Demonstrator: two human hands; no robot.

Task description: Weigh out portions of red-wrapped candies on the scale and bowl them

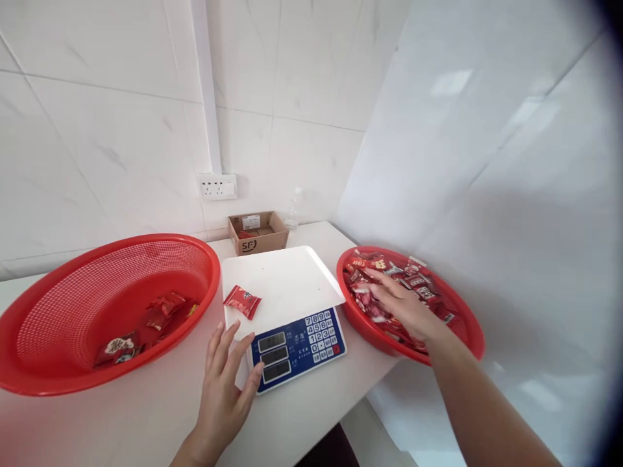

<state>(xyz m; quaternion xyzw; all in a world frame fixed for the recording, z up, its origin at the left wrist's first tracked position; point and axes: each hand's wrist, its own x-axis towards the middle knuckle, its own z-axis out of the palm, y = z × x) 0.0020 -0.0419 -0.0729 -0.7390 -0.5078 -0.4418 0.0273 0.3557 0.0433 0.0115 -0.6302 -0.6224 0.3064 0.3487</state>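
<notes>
My left hand (pixel 226 383) is at the near left corner of a digital scale (pixel 296 347), fingers spread and holding nothing. One small red packet (pixel 242 302) lies on the left side of the scale's white pan (pixel 282 275), just beyond those fingertips. Over on the right, my right hand (pixel 402 305) reaches across a red basket (pixel 467 324) full of small wrapped packets (pixel 421 285). Its fingers are stretched out and apart above the pile; whether the fingertips touch the packets I cannot tell.
A larger red mesh basket (pixel 117 250) on the left holds several red packets (pixel 160 318). Behind the scale stand an open cardboard box (pixel 263 243) and a clear plastic bottle (pixel 294 211). A wall socket (pixel 217 187) is above the white table (pixel 160 415).
</notes>
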